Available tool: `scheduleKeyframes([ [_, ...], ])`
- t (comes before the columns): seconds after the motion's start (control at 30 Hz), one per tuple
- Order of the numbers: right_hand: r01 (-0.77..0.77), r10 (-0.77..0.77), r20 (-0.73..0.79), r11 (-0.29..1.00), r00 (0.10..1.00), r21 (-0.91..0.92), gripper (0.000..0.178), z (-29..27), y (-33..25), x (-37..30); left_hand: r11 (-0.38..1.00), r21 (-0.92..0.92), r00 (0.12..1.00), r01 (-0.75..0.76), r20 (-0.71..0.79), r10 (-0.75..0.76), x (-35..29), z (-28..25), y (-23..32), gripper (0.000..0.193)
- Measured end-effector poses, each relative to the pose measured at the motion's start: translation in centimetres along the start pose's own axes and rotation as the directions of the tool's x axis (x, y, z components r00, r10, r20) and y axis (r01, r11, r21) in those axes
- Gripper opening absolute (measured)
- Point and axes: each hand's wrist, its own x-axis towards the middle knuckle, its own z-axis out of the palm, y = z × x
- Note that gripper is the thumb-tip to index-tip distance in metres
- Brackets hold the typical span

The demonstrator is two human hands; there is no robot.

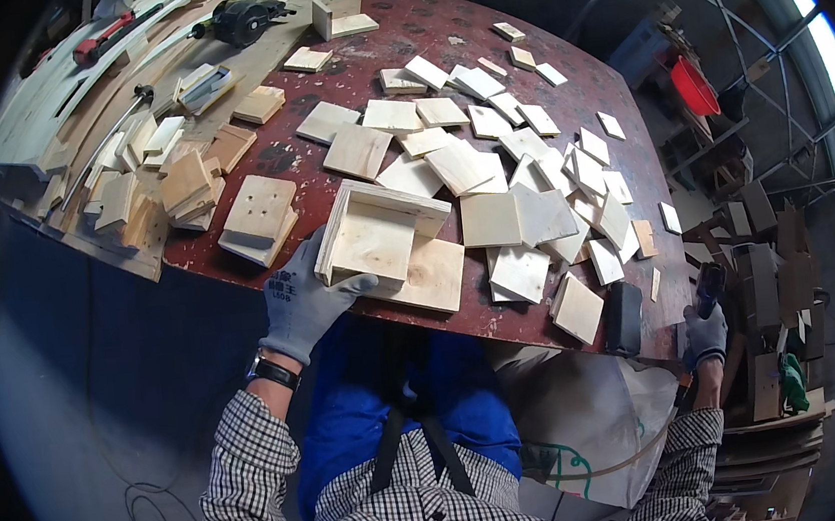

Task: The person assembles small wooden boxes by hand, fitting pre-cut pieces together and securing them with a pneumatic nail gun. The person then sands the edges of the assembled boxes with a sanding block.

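Wooden box (373,237) sits by the table (426,34) front edge, left hand (309,301) clamped on its side, apparently to steady it; right hand (706,333), well apart, grips a dark tool (711,287)

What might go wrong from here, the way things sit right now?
The dark oblong object sits at the near edge of the red table; the right hand, holding a dark tool, might knock it off. The left hand grips the open wooden box near that edge, so it could slip. The overlapping wooden squares may slide if bumped.
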Motion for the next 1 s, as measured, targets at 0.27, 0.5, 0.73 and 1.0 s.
scheduleKeyframes([
  [0.27,0.047,-0.325,0.155,0.535,0.933,0.843,0.025,-11.5,-11.2,-10.8,0.998,-0.063,1.000,0.007,0.006,-0.006,0.4,-0.8,0.8,0.083],
  [0.5,-0.198,-0.541,0.657,0.673,0.525,0.713,0.028,-5.9,-29.0,-14.5,0.999,-0.031,1.000,-0.005,-0.027,0.004,0.5,-0.6,-0.1,0.084],
  [0.73,0.132,-0.589,0.705,0.796,0.394,0.591,0.024,-0.8,-37.9,-12.6,0.972,-0.215,0.995,0.094,-0.015,-0.099,0.4,-1.1,1.6,0.084],
  [1.0,0.065,-0.507,0.798,0.854,0.326,0.516,0.028,1.3,-40.5,-11.0,0.999,-0.025,0.997,0.033,-0.066,-0.034,-0.2,-0.2,0.7,0.081],
])
